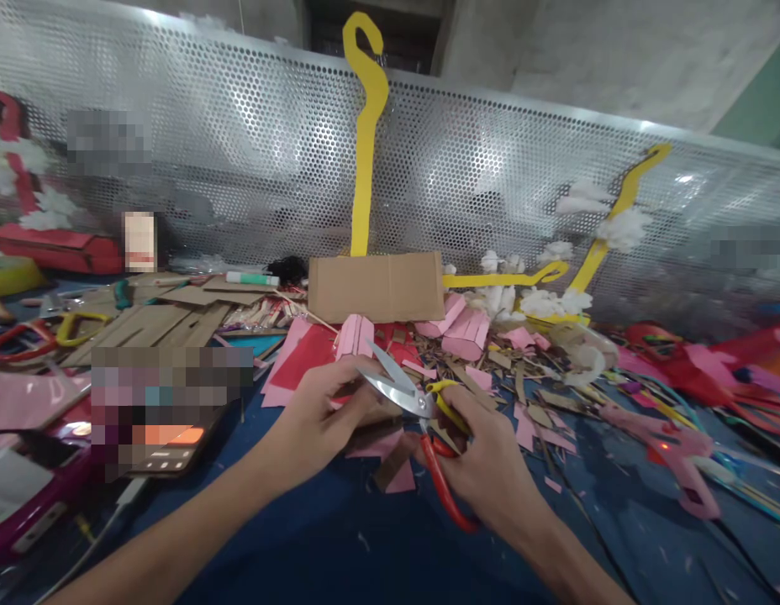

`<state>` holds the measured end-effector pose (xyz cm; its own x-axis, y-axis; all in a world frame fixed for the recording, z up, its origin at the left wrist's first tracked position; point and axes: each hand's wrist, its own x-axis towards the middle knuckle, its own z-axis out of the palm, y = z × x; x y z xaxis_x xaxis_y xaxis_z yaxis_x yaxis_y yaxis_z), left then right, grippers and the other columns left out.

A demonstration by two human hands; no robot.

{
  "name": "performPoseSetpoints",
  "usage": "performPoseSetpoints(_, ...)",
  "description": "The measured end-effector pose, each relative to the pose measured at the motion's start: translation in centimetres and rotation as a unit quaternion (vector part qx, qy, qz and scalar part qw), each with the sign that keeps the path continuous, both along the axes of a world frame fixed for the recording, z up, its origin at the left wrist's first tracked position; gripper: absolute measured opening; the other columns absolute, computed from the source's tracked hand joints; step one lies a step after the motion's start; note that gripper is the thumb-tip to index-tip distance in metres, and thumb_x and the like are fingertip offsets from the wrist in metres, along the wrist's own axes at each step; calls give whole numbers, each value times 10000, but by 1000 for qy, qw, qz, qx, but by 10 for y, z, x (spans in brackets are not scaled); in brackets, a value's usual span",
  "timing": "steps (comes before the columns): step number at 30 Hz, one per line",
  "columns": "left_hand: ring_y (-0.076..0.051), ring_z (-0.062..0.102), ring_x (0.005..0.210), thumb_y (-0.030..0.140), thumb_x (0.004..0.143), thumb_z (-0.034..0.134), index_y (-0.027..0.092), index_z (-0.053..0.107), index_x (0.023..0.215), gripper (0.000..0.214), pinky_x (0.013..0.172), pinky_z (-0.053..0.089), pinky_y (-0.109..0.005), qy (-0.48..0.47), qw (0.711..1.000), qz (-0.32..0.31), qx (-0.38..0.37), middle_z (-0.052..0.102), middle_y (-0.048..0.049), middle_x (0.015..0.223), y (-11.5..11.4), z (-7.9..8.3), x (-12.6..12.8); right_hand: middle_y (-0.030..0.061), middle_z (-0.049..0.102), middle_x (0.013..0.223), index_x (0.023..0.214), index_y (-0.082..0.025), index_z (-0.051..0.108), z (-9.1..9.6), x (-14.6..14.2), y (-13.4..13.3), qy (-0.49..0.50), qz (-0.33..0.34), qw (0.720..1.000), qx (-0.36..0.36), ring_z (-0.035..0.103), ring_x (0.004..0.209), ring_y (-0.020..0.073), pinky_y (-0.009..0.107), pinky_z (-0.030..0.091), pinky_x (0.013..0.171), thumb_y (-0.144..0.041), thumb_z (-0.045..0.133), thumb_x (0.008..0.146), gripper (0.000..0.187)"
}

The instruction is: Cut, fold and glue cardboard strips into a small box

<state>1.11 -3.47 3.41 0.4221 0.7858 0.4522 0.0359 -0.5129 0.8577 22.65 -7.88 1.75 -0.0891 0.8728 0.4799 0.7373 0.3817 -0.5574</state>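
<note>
My right hand (487, 449) grips a pair of scissors (421, 403) with one yellow and one red handle. The blades stand apart and point up and left, toward my other hand. My left hand (330, 403) is closed, fingers bent, around the lower end of a pink folded paper piece (355, 338) with dark lines along it; its lower part is hidden by the fingers. Just behind the hands lies red paper (311, 353) on pink sheets. Similar pink folded pieces (466, 334) lie farther back. Pink and brown scraps (399, 470) lie beneath the hands.
A cardboard box (376, 287) with a tall yellow hook-shaped strip (363, 168) stands at the back against a perforated metal panel (251, 126). A pink glue gun (671, 449) lies right on the blue table (339, 546). Left are a phone (169, 454) and cardboard strips (156, 332).
</note>
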Motion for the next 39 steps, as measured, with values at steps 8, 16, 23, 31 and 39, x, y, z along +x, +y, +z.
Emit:
performPoseSetpoints(8, -179, 716, 906, 233, 1010, 550, 180, 709, 994, 168, 832, 559, -283, -1, 1000, -9, -4, 766, -52, 985, 1, -1, -1, -51, 466, 656, 684, -250, 390, 0, 0, 0, -22, -7, 1000, 6, 366, 588, 140, 264, 280, 536, -203, 756, 749, 374)
performPoseSetpoints(16, -204, 720, 957, 287, 1034, 516, 170, 707, 1036, 224, 855, 553, -313, 11, 1000, -4, 3, 769, -72, 1012, 3, -6, -2, -58, 439, 626, 671, -249, 373, 0, 1, 0, -10, -14, 1000, -18, 359, 578, 136, 259, 271, 519, -269, 732, 777, 374)
performPoseSetpoints(23, -212, 722, 963, 279, 1023, 535, 166, 703, 1071, 208, 878, 554, -326, 13, 1000, -6, -9, 776, -79, 1030, 4, -5, -2, -59, 447, 614, 664, -246, 384, 0, 1, 2, -17, -18, 1000, -2, 362, 576, 134, 250, 284, 519, -249, 726, 754, 353)
performPoseSetpoints(31, -183, 651, 829, 377, 1038, 511, 176, 708, 990, 285, 745, 517, -294, 35, 999, 19, -3, 719, -47, 883, 5, -7, -3, -59, 357, 592, 625, -238, 335, 0, 4, 1, 3, -39, 998, -46, 334, 580, 128, 236, 272, 492, -357, 726, 818, 452)
performPoseSetpoints(39, -120, 541, 719, 379, 1053, 504, 190, 657, 924, 275, 673, 439, -246, 22, 999, 26, -21, 615, 7, 791, 6, -7, -1, -54, 400, 609, 632, -237, 388, 2, 2, 6, 71, -40, 994, -71, 356, 558, 122, 231, 299, 486, -479, 756, 796, 470)
